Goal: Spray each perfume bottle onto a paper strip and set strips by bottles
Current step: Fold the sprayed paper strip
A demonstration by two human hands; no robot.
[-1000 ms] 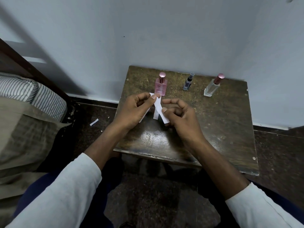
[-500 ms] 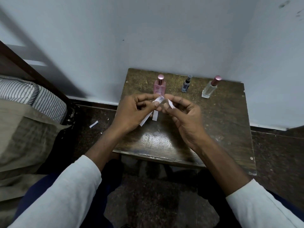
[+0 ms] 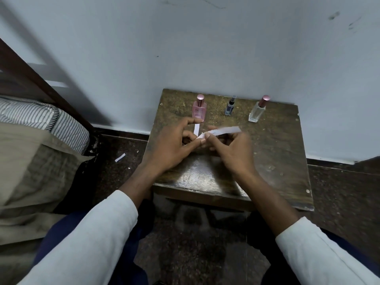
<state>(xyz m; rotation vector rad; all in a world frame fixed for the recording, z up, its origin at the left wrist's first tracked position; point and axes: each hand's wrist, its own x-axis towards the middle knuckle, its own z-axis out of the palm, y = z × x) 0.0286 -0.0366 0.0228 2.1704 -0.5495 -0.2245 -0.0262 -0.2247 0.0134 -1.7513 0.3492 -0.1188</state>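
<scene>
Three perfume bottles stand along the back of a small wooden table (image 3: 273, 161): a pink bottle (image 3: 198, 109), a small dark blue bottle (image 3: 229, 108) and a clear bottle with a rose cap (image 3: 257, 112). One white paper strip (image 3: 196, 129) lies flat just in front of the pink bottle. My right hand (image 3: 230, 153) pinches a second paper strip (image 3: 223, 131) that sticks out to the right above the table. My left hand (image 3: 174, 145) has curled fingers, and its fingertips hold that strip's left end.
A bed with a striped mattress (image 3: 41, 120) and an olive blanket (image 3: 30, 177) fills the left side. A paper scrap (image 3: 120, 157) lies on the dark floor between bed and table. The table's back edge is against a pale wall (image 3: 205, 48).
The strip held between my hands has swung from pointing down-left to sticking out to the right, now gripped by my right hand. The bottles and the strip on the table stayed put.
</scene>
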